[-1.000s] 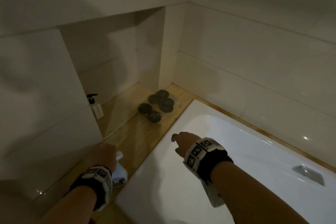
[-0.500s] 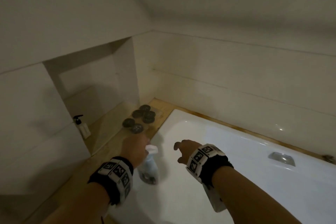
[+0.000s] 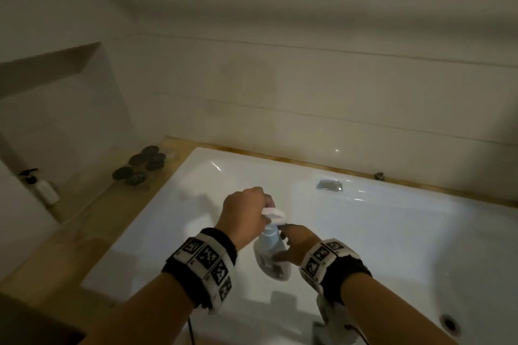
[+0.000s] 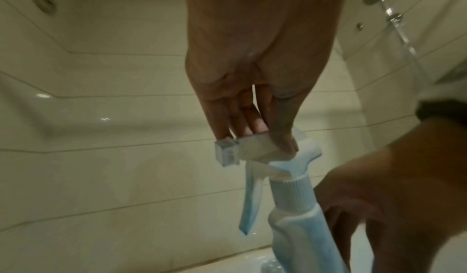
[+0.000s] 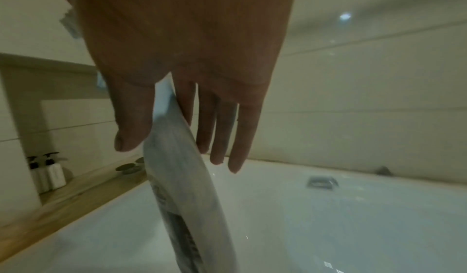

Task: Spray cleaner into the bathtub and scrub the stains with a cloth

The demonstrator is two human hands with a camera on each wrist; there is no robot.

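A pale blue spray bottle with a white trigger head hangs upright over the white bathtub. My left hand pinches the sprayer head from above; in the left wrist view its fingertips and thumb clamp the nozzle block of the bottle. My right hand is at the bottle's lower body. In the right wrist view the bottle lies between the thumb and the straight fingers of my right hand, which are not curled round it.
A wooden ledge runs along the tub's left side and carries several dark round discs and a pump bottle. A chrome overflow plate sits on the far tub wall and the drain at lower right. Tiled walls enclose the tub.
My left hand lifted the spray bottle off the wooden ledge and carried it rightward over the tub. My right hand drew back to the bottle's body. The head view swung right.
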